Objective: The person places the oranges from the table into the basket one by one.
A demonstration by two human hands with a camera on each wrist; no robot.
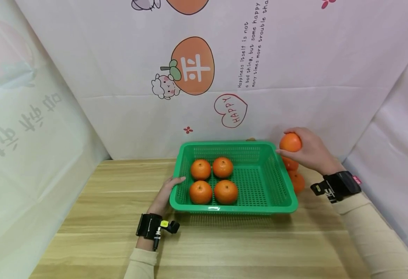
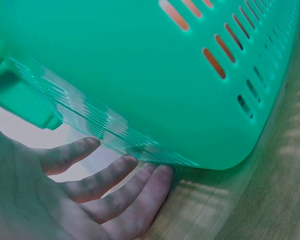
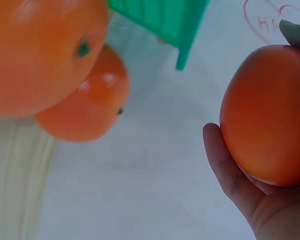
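A green plastic basket (image 1: pixel 260 209) with slotted walls stands on the table, holding several oranges (image 1: pixel 226 192) in its left half. My left hand (image 1: pixel 163 194) grips the basket's left side, thumb over the rim. In the left wrist view, the fingers (image 2: pixel 117 187) lie against the outside of the basket wall (image 2: pixel 115 90). Above the basket's back right corner, my right hand (image 1: pixel 310 151) holds an orange (image 1: pixel 290 142) between thumb and fingers. The right wrist view shows this orange (image 3: pixel 267 115) in the hand, its far side cut off by the frame.
Outside the basket's right wall lie more oranges (image 1: pixel 296 181), partly hidden by the rim and my hand. The wooden table (image 1: pixel 120 217) ends at a printed white cloth (image 1: pixel 137 128) behind the basket. White cloth also hangs at both sides.
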